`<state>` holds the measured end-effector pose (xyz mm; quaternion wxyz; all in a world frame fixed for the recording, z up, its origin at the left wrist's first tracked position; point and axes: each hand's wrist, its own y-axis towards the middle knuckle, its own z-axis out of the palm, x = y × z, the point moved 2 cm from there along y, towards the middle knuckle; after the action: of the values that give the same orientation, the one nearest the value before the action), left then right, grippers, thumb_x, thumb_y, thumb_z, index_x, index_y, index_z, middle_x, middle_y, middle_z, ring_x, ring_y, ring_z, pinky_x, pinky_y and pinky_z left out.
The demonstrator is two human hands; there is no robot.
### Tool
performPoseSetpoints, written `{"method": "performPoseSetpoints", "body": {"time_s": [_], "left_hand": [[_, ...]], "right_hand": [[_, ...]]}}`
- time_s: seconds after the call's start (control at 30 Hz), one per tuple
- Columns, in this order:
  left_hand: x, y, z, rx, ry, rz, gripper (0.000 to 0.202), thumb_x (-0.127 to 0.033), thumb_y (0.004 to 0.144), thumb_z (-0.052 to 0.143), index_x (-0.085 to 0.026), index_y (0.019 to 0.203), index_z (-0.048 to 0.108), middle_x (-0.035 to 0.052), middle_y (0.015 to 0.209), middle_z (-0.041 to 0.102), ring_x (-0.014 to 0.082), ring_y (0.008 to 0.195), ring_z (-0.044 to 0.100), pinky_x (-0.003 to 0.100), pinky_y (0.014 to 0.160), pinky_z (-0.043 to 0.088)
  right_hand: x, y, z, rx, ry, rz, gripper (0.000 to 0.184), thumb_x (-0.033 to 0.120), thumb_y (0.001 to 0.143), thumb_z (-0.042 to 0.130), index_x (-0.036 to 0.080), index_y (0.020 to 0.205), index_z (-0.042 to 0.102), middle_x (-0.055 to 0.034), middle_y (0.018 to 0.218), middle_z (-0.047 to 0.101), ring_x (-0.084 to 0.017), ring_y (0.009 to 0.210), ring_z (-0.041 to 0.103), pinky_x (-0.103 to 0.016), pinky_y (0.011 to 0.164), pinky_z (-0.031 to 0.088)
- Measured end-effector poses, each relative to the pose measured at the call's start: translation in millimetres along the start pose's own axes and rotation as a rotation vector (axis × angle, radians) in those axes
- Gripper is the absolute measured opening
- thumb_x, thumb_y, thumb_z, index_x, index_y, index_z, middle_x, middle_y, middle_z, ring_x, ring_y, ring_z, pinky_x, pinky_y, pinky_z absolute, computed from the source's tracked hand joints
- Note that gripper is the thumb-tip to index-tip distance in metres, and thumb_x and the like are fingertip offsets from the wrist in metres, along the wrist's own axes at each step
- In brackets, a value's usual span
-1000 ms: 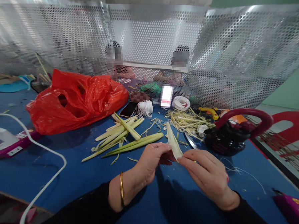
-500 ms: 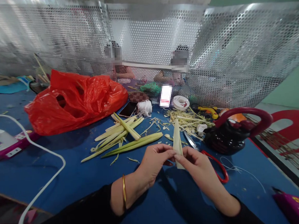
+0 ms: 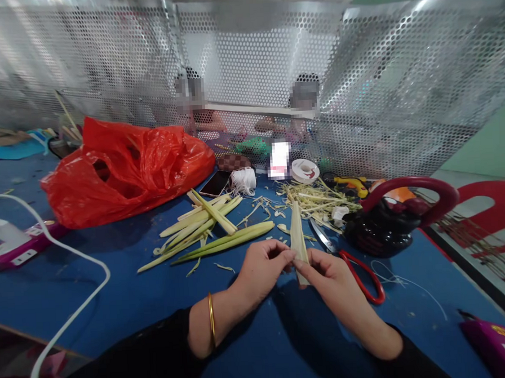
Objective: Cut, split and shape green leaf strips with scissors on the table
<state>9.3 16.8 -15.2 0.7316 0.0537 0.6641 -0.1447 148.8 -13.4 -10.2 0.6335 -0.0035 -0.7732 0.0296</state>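
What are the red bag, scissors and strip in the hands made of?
Red bag: probably thin plastic, with glossy crinkles.
Scissors: silvery blades look like metal; smooth red handle, perhaps plastic.
Strip: likely leaf or husk, matte, pale green, lined lengthwise.

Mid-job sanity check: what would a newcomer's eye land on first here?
The big, shiny red bag grabs attention first, at the back left of the blue table. Next comes the pale leaf pinched upright between the left hand and right hand, then the red-handled scissors just beyond the right hand.
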Motion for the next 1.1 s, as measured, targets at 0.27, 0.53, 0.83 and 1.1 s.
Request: {"method": "performPoseSetpoints", "body": {"time_s": [0.27, 0.53, 0.83, 1.1], "left_hand": [[-1, 4, -4.1, 0.082, 0.198, 0.124, 0.02, -0.034, 0.08, 0.059, -0.018, 0.068, 0.058, -0.0003, 0.064, 0.057, 0.0147, 0.064, 0.051, 0.026, 0.064, 0.04], [-11, 11, -13.0, -0.034, 0.187, 0.138, 0.02, -0.032, 0.08, 0.057, -0.018, 0.066, 0.059, 0.0003, 0.064, 0.059, 0.0144, 0.063, 0.053, 0.027, 0.065, 0.042], [-28, 31, -55.8, -0.527, -0.152, 0.077, 0.013, -0.025, 0.069, 0.062, -0.017, 0.061, 0.056, -0.0015, 0.058, 0.056, 0.0103, 0.051, 0.054, 0.023, 0.053, 0.043], [-37, 48, -100.6, -0.817, -0.049, 0.235, 0.013, -0.03, 0.074, 0.058, -0.02, 0.068, 0.058, -0.0028, 0.063, 0.056, 0.0101, 0.053, 0.05, 0.023, 0.054, 0.039]], "right_hand": [[3, 0, -1, 0.062, 0.192, 0.085, 0.036, 0.049, 0.067, 0.074, 0.015, 0.071, 0.065, 0.0019, 0.058, 0.054, -0.012, 0.054, 0.046, -0.026, 0.052, 0.045], [10, -4, -7, 0.12, 0.312, 0.149, 0.032, 0.046, 0.068, 0.074, 0.015, 0.067, 0.065, 0.0028, 0.053, 0.054, -0.01, 0.049, 0.046, -0.025, 0.052, 0.041], [10, -10, -3, 0.349, 0.298, 0.136, 0.03, 0.042, 0.076, 0.071, 0.016, 0.065, 0.06, 0.0039, 0.053, 0.052, -0.009, 0.048, 0.047, -0.024, 0.052, 0.041], [11, -14, -3, 0.443, 0.317, 0.131, 0.03, 0.042, 0.076, 0.072, 0.016, 0.068, 0.061, 0.0034, 0.055, 0.054, -0.009, 0.047, 0.049, -0.023, 0.05, 0.042]]}}
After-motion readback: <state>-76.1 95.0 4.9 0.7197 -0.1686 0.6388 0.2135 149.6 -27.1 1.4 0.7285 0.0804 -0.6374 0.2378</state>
